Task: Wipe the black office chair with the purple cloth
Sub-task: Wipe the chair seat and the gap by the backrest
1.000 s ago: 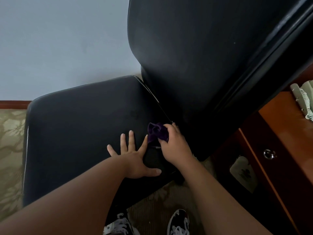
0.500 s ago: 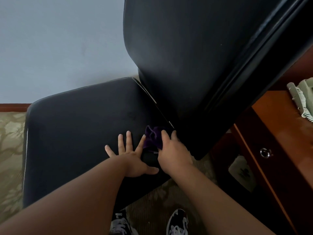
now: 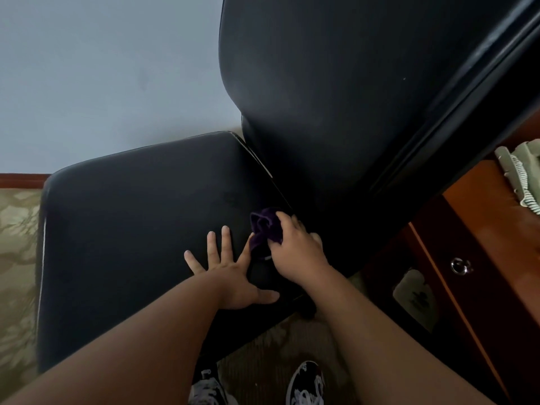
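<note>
Carpet (image 3: 17,258) underfoot | right hand (image 3: 295,252) grips purple cloth (image 3: 264,229) at black office chair (image 3: 140,229) crease | left hand (image 3: 230,276) splayed alongside

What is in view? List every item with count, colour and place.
office chair: one, black, centre, seat left of backrest
purple cloth: one, purple, bunched on the seat beside the backrest
wall: one, pale grey-blue, upper left
carpet: one, beige patterned, left and bottom
desk: one, orange-brown wood, right
telephone: one, pale green, on the desk
shoes: two, black and white, bottom edge
left hand: one, flat on the seat
right hand: one, gripping the purple cloth
</note>
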Demonstrator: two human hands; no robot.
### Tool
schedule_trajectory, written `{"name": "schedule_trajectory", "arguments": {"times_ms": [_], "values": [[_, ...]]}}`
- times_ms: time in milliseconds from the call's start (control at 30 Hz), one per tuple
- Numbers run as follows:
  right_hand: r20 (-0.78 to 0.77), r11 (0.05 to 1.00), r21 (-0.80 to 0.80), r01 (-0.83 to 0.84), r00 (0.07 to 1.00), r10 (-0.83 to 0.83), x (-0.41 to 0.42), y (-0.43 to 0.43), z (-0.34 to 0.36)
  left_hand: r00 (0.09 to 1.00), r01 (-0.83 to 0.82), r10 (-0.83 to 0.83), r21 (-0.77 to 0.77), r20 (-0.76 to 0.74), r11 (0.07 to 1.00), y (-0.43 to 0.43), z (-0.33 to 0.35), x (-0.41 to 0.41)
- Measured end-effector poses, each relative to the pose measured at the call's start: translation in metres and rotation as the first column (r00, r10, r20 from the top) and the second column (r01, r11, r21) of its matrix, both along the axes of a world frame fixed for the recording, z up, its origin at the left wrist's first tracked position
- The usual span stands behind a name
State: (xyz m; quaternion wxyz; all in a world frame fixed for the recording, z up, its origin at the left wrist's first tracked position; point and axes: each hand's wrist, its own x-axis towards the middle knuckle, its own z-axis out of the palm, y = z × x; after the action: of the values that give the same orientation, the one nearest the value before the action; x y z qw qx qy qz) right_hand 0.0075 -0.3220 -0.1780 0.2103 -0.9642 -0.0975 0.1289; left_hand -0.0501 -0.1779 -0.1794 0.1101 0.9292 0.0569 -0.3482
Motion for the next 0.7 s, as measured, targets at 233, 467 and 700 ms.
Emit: {"name": "schedule_trajectory", "arguments": {"times_ms": [233,467,700], "values": [[0.001,0.996,-0.085,0.02,1.0,-0.02,0.006,0.007,0.004,1.0,-0.018,0.018,0.036,-0.019,0.999,-0.003,-0.002,0.003],[-0.027,0.974,-0.216,0.068,0.997,-0.075,-0.036,-0.015,0.013,0.999,-0.033,0.033,0.008,0.024,0.999,-0.004,-0.001,0.001],[-0.013,0.986,-0.107,0.124,0.992,-0.126,-0.073,-0.032,0.005,0.999,-0.022,0.022,0.003,0.028,1.0,-0.004,0.002,-0.001]]}}
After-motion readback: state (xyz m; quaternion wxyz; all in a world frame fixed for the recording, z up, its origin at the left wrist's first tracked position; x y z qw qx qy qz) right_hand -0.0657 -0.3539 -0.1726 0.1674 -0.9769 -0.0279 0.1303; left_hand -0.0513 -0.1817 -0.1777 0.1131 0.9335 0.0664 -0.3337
